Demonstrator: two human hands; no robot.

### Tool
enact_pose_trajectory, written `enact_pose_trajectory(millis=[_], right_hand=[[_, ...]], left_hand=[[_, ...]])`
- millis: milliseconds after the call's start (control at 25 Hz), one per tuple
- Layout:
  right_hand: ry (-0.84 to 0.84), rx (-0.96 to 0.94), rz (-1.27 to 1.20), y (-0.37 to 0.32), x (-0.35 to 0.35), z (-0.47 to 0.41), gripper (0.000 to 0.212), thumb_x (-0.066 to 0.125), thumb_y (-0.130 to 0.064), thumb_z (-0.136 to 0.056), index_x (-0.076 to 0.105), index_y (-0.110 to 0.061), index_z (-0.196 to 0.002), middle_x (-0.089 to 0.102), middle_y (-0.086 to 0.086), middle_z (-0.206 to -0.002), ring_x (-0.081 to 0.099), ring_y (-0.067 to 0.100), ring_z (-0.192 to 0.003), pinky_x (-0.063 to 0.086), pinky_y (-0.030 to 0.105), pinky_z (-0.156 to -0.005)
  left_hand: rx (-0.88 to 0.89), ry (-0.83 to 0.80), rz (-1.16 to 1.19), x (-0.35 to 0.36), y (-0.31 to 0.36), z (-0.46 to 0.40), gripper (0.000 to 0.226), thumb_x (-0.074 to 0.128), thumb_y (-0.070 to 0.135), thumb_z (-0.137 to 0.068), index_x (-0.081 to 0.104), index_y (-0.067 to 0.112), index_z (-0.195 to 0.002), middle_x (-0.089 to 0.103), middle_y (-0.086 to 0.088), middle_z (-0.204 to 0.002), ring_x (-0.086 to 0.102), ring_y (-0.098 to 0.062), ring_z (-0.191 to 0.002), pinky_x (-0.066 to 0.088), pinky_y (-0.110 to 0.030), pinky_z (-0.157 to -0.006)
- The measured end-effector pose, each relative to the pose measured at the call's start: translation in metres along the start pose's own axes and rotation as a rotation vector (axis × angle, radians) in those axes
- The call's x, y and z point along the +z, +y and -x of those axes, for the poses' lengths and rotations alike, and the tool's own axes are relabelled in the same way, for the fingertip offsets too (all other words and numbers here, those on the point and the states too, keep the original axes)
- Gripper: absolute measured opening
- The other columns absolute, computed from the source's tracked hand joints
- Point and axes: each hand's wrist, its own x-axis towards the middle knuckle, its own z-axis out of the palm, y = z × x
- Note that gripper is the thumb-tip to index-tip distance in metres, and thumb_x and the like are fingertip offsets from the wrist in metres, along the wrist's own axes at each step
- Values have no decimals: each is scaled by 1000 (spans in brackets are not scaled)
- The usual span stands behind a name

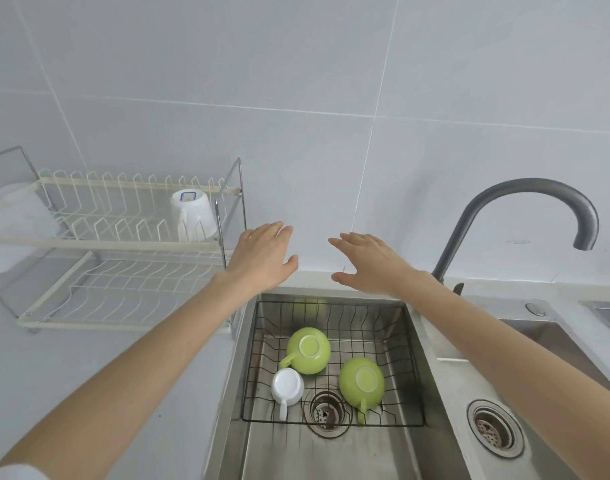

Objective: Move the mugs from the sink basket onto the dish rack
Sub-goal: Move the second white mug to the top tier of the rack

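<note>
A black wire basket (414, 368) sits in the steel sink. In it lie three upside-down mugs: a green mug (308, 351) at the back, a second green mug (361, 384) at the right, and a small white mug (287, 388) at the left front. One white mug (192, 216) stands inverted on the upper tier of the two-tier wire dish rack (99, 240) on the counter to the left. My left hand (262, 258) and my right hand (369, 263) hover above the sink's far edge, fingers spread, holding nothing.
A grey curved faucet (525, 199) rises at the right behind the sink. A second sink bowl with a drain (493, 433) lies to the right. The rack's lower tier (123, 299) holds nothing. A tiled wall stands close behind.
</note>
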Motion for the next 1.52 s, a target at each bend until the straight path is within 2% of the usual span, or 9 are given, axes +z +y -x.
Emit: enact_pose_trajectory(millis=[200,360,520,680,880,1000,1120,1360,1520], right_hand=[[-100,-32,-88,17,46,4,64,48,-37,-90,19,-20,-145,23,9,-155,20,24,-142,14,34,-116],[-187,-22,-167,24,86,2,65,50,-36,-89,23,-16,-144,30,9,-151,30,26,-138,22,37,-113],[-280,3,-252,22,126,-2,65,50,-34,-90,21,-15,-145,28,9,-153,26,24,-140,20,36,-115],[-360,43,-348,17,163,-7,61,49,-31,-91,24,-14,-144,33,9,-149,32,27,-136,32,39,-109],[-486,147,-510,8,213,-15,55,46,-28,-91,27,-14,-142,40,13,-143,40,33,-128,41,44,-102],[-554,205,-612,-1,243,-19,49,46,-26,-92,35,-11,-137,47,16,-136,43,34,-124,41,41,-99],[-588,255,-731,-10,273,-22,45,47,-24,-91,40,-11,-133,53,14,-132,48,33,-120,43,40,-96],[-615,435,-920,-24,304,-30,60,44,-26,-94,16,-13,-146,45,14,-142,45,33,-126,38,33,-98],[-587,540,-1058,-36,311,-36,55,44,-27,-94,24,-15,-144,50,14,-138,47,32,-124,39,36,-101]], left_hand=[[-100,-111,53,46,8,9,50,40,30,-90,32,7,-134,42,-12,-138,41,-28,-126,35,-41,-100],[-158,-220,147,82,7,14,54,39,31,-91,25,10,-138,32,-8,-148,38,-27,-130,37,-40,-100],[-225,-351,234,121,2,19,56,39,32,-92,21,12,-141,27,-6,-150,36,-24,-132,38,-39,-100],[-315,-500,310,165,-9,27,56,40,32,-91,23,11,-140,33,-10,-147,36,-25,-131,36,-38,-104],[-437,-638,487,217,-18,39,48,46,23,-89,36,7,-132,46,-16,-132,46,-29,-119,38,-32,-91],[-506,-674,558,242,-20,44,42,49,15,-85,43,4,-125,50,-18,-122,50,-31,-110,39,-30,-84],[-540,-696,607,266,-23,49,41,49,10,-81,46,8,-122,53,-17,-124,49,-30,-111,41,-32,-87],[-607,-732,670,291,-24,58,61,54,9,-80,28,10,-135,46,-15,-131,52,-32,-108,44,-36,-86],[-628,-706,727,293,-24,57,59,56,5,-77,33,11,-131,50,-15,-124,55,-31,-102,48,-38,-85]])
